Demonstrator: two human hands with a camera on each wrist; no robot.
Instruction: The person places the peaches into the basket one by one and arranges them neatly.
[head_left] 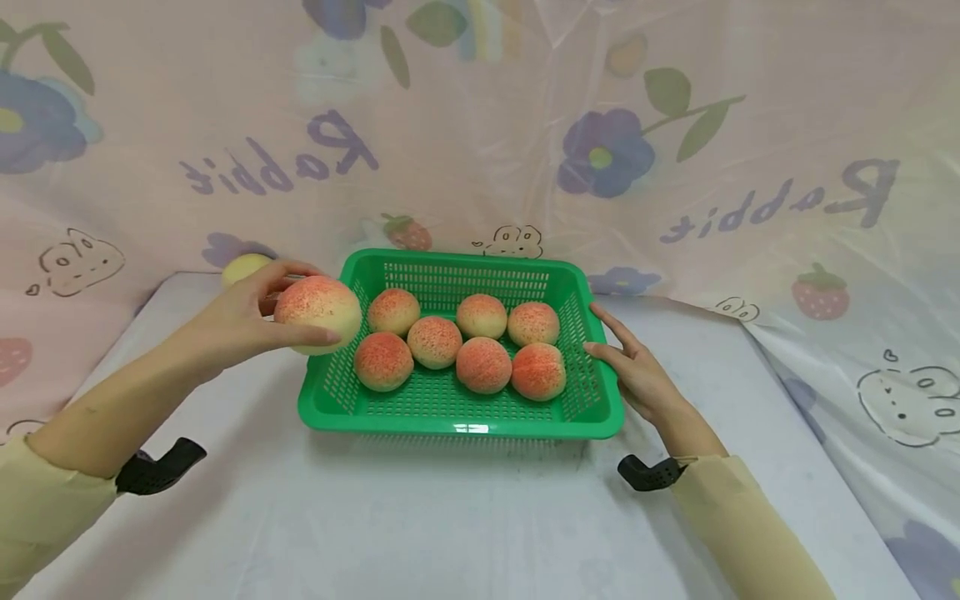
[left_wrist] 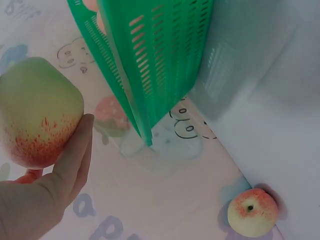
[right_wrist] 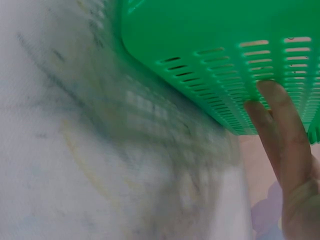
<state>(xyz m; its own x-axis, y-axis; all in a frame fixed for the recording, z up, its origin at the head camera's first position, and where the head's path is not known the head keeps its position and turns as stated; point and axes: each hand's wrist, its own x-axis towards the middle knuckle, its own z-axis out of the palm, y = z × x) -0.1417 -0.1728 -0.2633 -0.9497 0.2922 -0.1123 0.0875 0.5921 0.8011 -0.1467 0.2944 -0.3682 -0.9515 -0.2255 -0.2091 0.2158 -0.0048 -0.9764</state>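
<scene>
My left hand (head_left: 243, 321) holds a red-and-yellow peach (head_left: 321, 310) between thumb and fingers, raised beside the left rim of a green plastic basket (head_left: 465, 428). In the left wrist view the held peach (left_wrist: 40, 112) shows its pale yellow-green side. Several more peaches, such as this deep red one (head_left: 383, 362), lie inside the basket in two loose rows. At the basket's right end, my right hand (head_left: 637, 371) grips the rim, thumb over the edge. The right wrist view has its fingers (right_wrist: 285, 125) against the slotted outer wall.
Another peach (left_wrist: 253, 212) rests on the table at the back left, by the hanging cloth, partly behind my left hand in the head view. A printed cloth (head_left: 480, 125) hangs behind the white table (head_left: 450, 525). Black wrist mounts (head_left: 161, 467) stick out from both forearms.
</scene>
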